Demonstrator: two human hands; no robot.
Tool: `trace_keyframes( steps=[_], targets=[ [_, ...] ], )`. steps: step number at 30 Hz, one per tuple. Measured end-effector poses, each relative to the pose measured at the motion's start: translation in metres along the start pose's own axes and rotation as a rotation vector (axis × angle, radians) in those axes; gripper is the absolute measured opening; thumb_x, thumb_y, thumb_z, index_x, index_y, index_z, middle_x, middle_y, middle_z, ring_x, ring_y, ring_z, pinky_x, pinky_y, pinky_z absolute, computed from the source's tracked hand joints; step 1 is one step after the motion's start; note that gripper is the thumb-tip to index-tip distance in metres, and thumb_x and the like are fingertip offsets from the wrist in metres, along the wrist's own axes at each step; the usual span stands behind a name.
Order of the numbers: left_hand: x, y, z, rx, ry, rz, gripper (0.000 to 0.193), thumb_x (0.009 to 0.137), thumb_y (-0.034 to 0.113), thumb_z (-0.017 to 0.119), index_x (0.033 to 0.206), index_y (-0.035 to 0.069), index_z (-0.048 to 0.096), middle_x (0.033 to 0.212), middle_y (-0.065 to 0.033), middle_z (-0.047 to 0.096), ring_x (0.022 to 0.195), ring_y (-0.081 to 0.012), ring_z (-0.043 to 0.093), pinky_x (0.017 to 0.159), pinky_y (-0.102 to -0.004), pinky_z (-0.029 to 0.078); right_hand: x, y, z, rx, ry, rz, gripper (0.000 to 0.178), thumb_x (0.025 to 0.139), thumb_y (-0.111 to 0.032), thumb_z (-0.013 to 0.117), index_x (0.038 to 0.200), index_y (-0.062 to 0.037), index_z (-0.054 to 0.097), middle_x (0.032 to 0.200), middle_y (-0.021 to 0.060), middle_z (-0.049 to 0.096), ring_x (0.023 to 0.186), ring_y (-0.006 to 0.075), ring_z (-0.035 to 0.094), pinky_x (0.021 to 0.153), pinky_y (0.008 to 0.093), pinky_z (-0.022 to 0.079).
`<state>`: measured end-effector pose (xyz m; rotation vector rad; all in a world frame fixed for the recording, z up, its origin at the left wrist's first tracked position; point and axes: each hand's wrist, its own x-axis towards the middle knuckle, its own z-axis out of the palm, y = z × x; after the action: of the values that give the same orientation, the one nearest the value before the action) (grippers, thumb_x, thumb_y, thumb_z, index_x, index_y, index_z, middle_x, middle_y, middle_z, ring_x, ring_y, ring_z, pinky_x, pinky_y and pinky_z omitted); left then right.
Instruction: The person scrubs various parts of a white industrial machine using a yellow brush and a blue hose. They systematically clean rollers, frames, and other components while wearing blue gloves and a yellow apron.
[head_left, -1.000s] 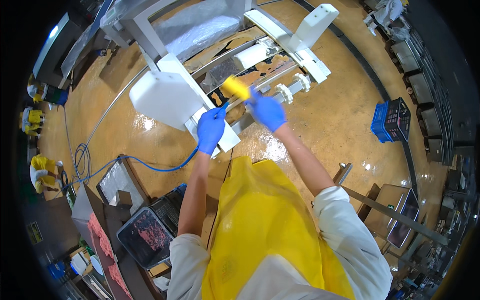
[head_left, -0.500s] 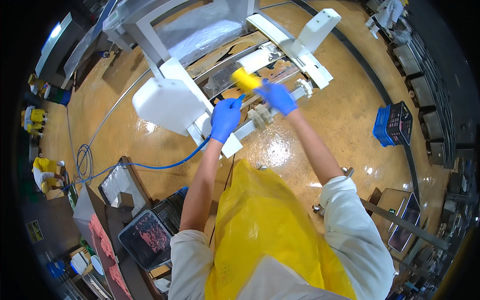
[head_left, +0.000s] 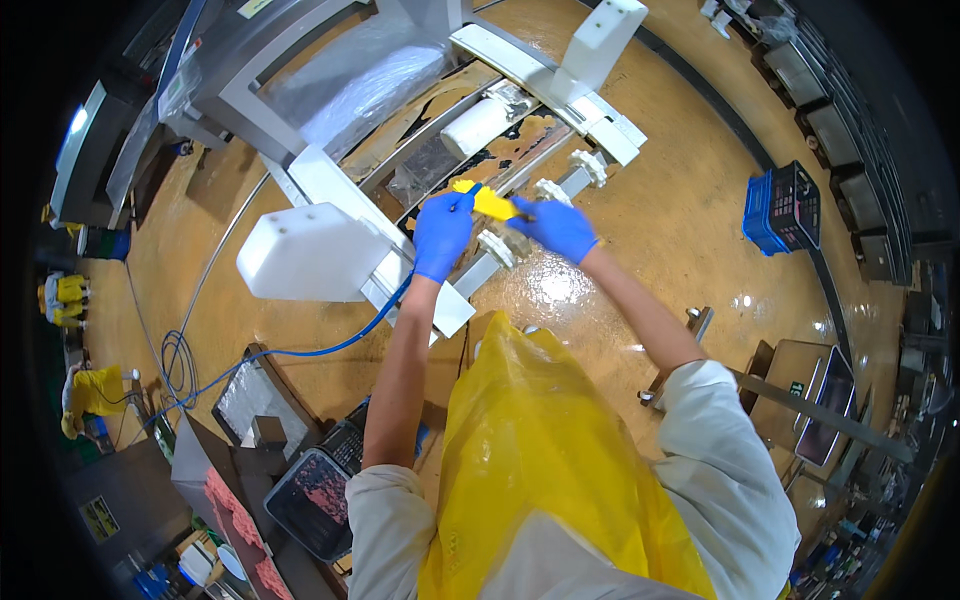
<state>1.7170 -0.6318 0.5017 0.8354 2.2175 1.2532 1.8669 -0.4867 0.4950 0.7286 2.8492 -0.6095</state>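
Observation:
Over the near end of a white-framed machine [head_left: 335,185], both my blue-gloved hands are raised. My left hand [head_left: 442,237] is closed around the end of a blue hose [head_left: 352,340], which trails off left across the floor. My right hand [head_left: 558,228] grips what looks like a yellow brush [head_left: 492,204], its head pointing left toward my left hand. The brush head is blurred and partly behind the left fingers. Below the hands runs a metal bar [head_left: 472,277] with white toothed wheels [head_left: 497,248]. A white roller [head_left: 478,125] lies farther inside the frame.
White blocks [head_left: 310,252] stick out from the frame's sides. A dark bin [head_left: 312,505] with pink residue stands at lower left, near a metal trough [head_left: 195,455]. Blue and black crates [head_left: 770,210] sit on the wet floor at right. A person in yellow [head_left: 95,392] is far left.
My right hand has drawn the yellow brush down and slightly left, turning it. My left hand shifted slightly left, still on the hose. The whole view has moved a little.

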Motion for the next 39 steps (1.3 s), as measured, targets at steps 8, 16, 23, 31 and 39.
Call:
trace_keyframes(
  steps=[8,16,23,31,39],
  targets=[
    [-0.017,0.018,-0.016,0.090,-0.062,-0.074,0.031,0.088,0.028,0.054,0.076,0.000,0.063,0.067,-0.0185,0.058,0.060,-0.0297,0.058,0.061,-0.0398,0.044,0.030,0.090,-0.121,-0.487,0.181,-0.035,0.023,0.078,-0.029,0.068,0.098,-0.0197,0.072,0.081,0.0075,0.069,0.079,0.0261,0.068,0.067,0.0402,0.054],
    [-0.026,0.003,-0.034,0.030,-0.101,-0.016,0.028,0.087,0.022,0.056,0.077,-0.004,0.060,0.061,-0.0108,0.052,0.057,-0.0170,0.047,0.057,-0.0333,0.040,0.095,0.005,-0.045,-0.373,-0.263,-0.544,0.027,0.078,-0.031,0.067,0.104,-0.0251,0.072,0.093,0.0031,0.071,0.085,0.0255,0.068,0.072,0.0393,0.053],
    [-0.033,0.011,-0.005,0.000,-0.095,-0.132,0.026,0.087,0.024,0.057,0.091,0.001,0.069,0.063,-0.0107,0.059,0.059,-0.0158,0.055,0.061,-0.0313,0.045,0.109,0.103,-0.127,-0.931,-0.125,-0.217,0.015,0.076,-0.023,0.067,0.089,-0.0215,0.074,0.087,0.0030,0.070,0.078,0.0248,0.068,0.065,0.0399,0.053],
    [-0.011,0.030,0.014,0.137,-0.101,-0.157,0.031,0.088,0.032,0.057,0.094,0.003,0.070,0.072,-0.0131,0.065,0.067,-0.0242,0.063,0.065,-0.0335,0.047,0.126,0.120,-0.111,-0.603,-0.180,-0.431,0.022,0.077,-0.027,0.066,0.097,-0.0230,0.072,0.082,0.0058,0.068,0.079,0.0276,0.067,0.066,0.0406,0.053],
    [0.006,0.064,0.055,0.166,-0.090,-0.162,0.030,0.088,0.031,0.057,0.096,0.005,0.071,0.069,-0.0122,0.065,0.065,-0.0230,0.064,0.066,-0.0345,0.048,0.114,0.128,-0.095,-0.577,0.055,-0.537,0.010,0.072,-0.018,0.067,0.080,-0.0160,0.072,0.073,0.0116,0.067,0.069,0.0300,0.067,0.059,0.0400,0.053]
  ],
)
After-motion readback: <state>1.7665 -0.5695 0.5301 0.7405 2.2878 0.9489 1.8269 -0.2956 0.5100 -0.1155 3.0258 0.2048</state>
